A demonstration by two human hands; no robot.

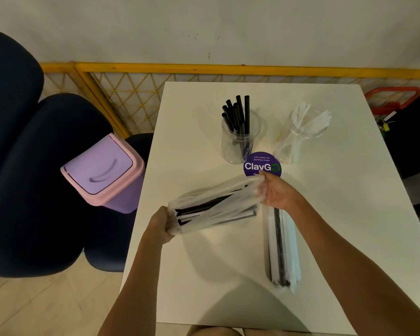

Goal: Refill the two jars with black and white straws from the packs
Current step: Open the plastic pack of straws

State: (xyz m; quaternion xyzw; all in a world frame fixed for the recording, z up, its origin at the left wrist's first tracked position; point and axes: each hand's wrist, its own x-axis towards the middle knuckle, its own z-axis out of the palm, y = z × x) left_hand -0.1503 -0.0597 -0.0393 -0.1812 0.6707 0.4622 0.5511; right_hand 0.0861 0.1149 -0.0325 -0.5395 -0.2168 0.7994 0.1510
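Head view: a straw pack [214, 207] is held above the desk [204, 275].
Left hand [159, 226]: grips the pack's near end.
Right hand [275, 192]: pinches its far end.
Second pack [283, 251]: flat on the desk.
Progress: black-straw jar [239, 139] and white-straw jar [301, 139] part full; refilling seemingly not begun.

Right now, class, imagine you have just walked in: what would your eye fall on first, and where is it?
The left hand and right hand grip a clear pack of mixed straws by its ends over the middle of the white table. Behind it stand two jars, the left jar holding black straws, the right jar white straws. A lilac bin with a pink rim sits beside the table's left edge.
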